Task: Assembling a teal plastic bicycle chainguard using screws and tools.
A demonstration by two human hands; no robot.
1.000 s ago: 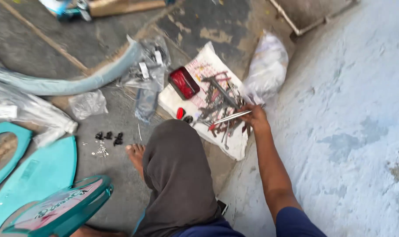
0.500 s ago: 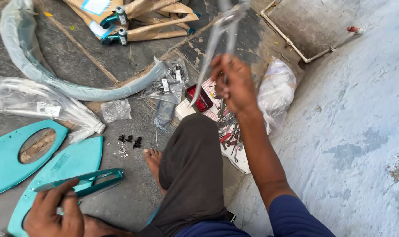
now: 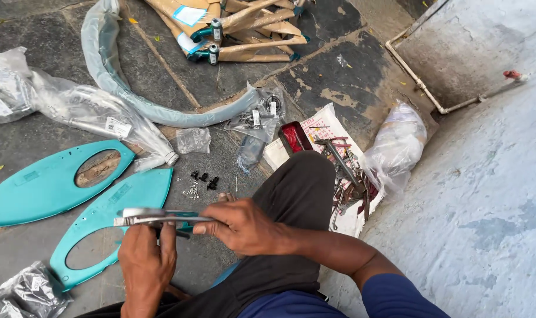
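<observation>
Low in the frame's centre, I see my right hand [image 3: 244,227] pinching a metal wrench [image 3: 156,217], lying level just left of it; my left hand [image 3: 145,259] below clenches around a teal part under it, above the teal oval panel [image 3: 112,203]

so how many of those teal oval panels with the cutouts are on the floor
2. One teal panel lies at far left; the other teal panel lies beside it, partly under the left hand. More may be hidden.
</observation>
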